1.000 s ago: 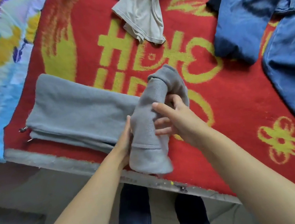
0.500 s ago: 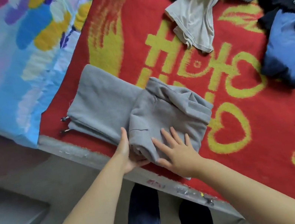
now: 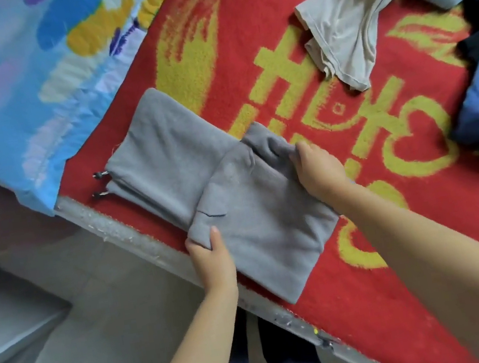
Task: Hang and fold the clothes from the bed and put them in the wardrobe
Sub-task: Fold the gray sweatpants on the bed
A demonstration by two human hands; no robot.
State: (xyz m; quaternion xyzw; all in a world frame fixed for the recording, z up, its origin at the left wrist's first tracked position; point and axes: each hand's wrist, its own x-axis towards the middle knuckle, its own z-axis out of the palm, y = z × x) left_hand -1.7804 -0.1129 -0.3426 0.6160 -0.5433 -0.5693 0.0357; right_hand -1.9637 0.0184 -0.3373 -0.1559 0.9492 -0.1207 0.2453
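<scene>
Fingers (image 3: 210,243) of both hands closed on opposite corners of folded grey trousers (image 3: 249,211).

both hands (image 3: 211,257) (image 3: 316,166) grip corners of the folded grey trousers (image 3: 246,211) on a red blanket (image 3: 363,303)

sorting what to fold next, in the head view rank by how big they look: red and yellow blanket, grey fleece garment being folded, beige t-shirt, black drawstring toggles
1. Red and yellow blanket
2. Grey fleece garment
3. Beige t-shirt, though it lies farther away and is partly cropped, so unsure
4. Black drawstring toggles
</scene>
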